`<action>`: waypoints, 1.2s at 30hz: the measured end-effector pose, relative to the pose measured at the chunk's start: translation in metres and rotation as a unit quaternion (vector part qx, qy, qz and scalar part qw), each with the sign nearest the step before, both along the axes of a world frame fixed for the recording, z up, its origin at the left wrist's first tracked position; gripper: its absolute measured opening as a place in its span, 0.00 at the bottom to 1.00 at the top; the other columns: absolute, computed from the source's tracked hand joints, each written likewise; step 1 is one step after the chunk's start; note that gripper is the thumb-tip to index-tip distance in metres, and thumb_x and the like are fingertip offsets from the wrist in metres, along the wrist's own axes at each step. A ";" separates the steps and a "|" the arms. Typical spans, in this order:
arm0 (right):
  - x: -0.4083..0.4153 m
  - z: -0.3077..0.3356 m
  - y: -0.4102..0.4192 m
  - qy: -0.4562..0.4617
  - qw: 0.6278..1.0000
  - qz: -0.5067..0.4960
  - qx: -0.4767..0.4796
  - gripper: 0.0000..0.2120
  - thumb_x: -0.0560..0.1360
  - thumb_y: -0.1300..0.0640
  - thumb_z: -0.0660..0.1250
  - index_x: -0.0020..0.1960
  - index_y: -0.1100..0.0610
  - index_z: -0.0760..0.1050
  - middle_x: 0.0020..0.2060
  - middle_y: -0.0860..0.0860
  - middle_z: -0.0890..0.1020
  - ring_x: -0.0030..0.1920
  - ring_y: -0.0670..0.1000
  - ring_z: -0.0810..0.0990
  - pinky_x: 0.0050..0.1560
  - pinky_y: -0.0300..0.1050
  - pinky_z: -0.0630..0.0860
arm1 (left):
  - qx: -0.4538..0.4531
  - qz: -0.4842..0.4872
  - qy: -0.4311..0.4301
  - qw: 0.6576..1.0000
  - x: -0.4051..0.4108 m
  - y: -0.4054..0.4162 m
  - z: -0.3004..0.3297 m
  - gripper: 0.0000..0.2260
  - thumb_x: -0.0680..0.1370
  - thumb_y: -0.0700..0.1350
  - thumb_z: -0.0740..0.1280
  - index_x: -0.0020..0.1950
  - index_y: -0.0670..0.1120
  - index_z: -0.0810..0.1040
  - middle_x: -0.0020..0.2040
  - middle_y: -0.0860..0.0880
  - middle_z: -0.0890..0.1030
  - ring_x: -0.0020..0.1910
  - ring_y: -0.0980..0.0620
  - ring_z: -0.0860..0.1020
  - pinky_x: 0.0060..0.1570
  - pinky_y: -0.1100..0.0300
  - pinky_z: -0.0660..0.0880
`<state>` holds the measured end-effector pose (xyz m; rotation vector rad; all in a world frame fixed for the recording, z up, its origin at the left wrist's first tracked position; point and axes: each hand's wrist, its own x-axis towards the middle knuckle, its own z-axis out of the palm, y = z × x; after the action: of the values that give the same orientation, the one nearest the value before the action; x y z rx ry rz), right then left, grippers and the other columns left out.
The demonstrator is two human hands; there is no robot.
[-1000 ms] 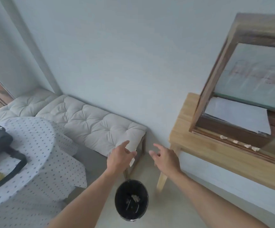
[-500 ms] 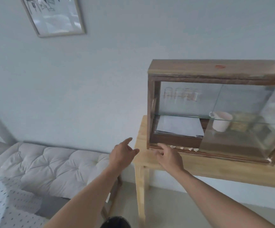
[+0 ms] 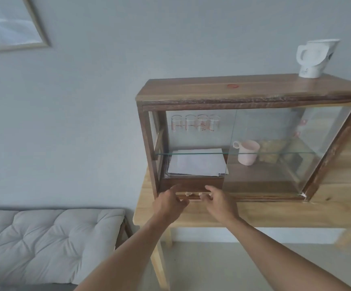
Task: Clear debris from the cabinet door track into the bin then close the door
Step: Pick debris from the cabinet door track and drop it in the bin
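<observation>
A dark wooden cabinet [image 3: 241,91] with sliding glass doors stands on a light wooden table [image 3: 275,215]. Its glass door [image 3: 275,148] sits slid to the right, leaving the left half open. Small pale bits of debris [image 3: 194,194] lie in the bottom door track at the open left end. My left hand [image 3: 168,203] and my right hand [image 3: 219,201] are both at the track, fingers apart, one on each side of the debris. Some of the debris may be hidden behind my fingers. The bin is out of view.
Inside the cabinet are white papers [image 3: 197,162], a pink mug [image 3: 247,152] and several glasses [image 3: 195,122]. A white jug [image 3: 315,57] stands on top. A cushioned bench [image 3: 44,238] is at the lower left, a framed picture [image 3: 8,24] on the wall.
My view has risen from the bin and floor to the cabinet. Both hands moved up and forward to the door track; the left hand came in beside the right.
</observation>
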<state>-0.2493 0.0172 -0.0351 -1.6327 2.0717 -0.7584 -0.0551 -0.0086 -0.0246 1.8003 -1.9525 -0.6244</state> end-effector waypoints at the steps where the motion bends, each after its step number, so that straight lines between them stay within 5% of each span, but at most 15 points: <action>1: -0.002 -0.002 -0.002 -0.001 1.000 0.004 0.006 0.24 0.81 0.40 0.66 0.74 0.46 0.77 0.59 0.49 0.89 0.63 0.55 0.86 0.60 0.50 0.81 | 0.000 -0.002 -0.004 1.000 -0.006 -0.003 -0.002 0.29 0.76 0.59 0.73 0.77 0.62 0.72 0.40 0.60 0.81 0.53 0.51 0.83 0.49 0.55 0.78; 8: -0.002 -0.016 -0.006 0.016 0.999 0.021 0.024 0.20 0.81 0.43 0.68 0.71 0.43 0.80 0.57 0.46 0.89 0.61 0.53 0.87 0.58 0.50 0.82 | 0.010 0.009 -0.027 1.000 -0.028 -0.019 -0.018 0.25 0.77 0.59 0.71 0.75 0.64 0.74 0.58 0.54 0.87 0.61 0.47 0.82 0.53 0.54 0.78; 13: -0.002 -0.020 -0.005 -0.004 1.000 0.015 0.013 0.17 0.81 0.42 0.67 0.69 0.40 0.81 0.59 0.41 0.89 0.61 0.49 0.86 0.60 0.49 0.81 | -0.001 0.013 -0.057 0.998 -0.029 -0.023 -0.029 0.13 0.80 0.58 0.65 0.59 0.59 0.85 0.49 0.50 0.87 0.52 0.42 0.84 0.47 0.52 0.80; 19: -0.002 -0.024 -0.011 -0.012 1.000 -0.009 -0.002 0.12 0.80 0.41 0.68 0.61 0.41 0.84 0.47 0.42 0.90 0.51 0.49 0.87 0.49 0.47 0.82 | -0.041 0.058 -0.054 0.996 -0.028 -0.026 -0.035 0.14 0.80 0.59 0.68 0.55 0.53 0.88 0.49 0.48 0.88 0.50 0.42 0.84 0.40 0.56 0.72; 26: 0.004 -0.025 -0.015 -0.042 0.999 -0.019 -0.005 0.05 0.80 0.45 0.70 0.51 0.45 0.82 0.31 0.40 0.79 0.40 0.51 0.83 0.39 0.46 0.75 | -0.039 0.044 -0.005 0.998 -0.020 -0.021 -0.029 0.09 0.80 0.51 0.71 0.57 0.56 0.88 0.50 0.54 0.88 0.51 0.47 0.84 0.44 0.56 0.79; 36: 0.031 -0.026 0.004 -0.097 0.995 0.019 -0.009 0.05 0.81 0.48 0.69 0.51 0.48 0.82 0.45 0.46 0.90 0.38 0.55 0.87 0.45 0.54 0.84 | -0.033 0.082 0.039 0.995 0.033 0.004 -0.029 0.09 0.81 0.56 0.69 0.58 0.59 0.87 0.46 0.56 0.84 0.48 0.50 0.81 0.40 0.57 0.75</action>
<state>-0.2186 0.0210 -0.0610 -1.5387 1.8986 -0.8878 -0.0216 -0.0042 -0.0532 1.8443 -1.7340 -0.5603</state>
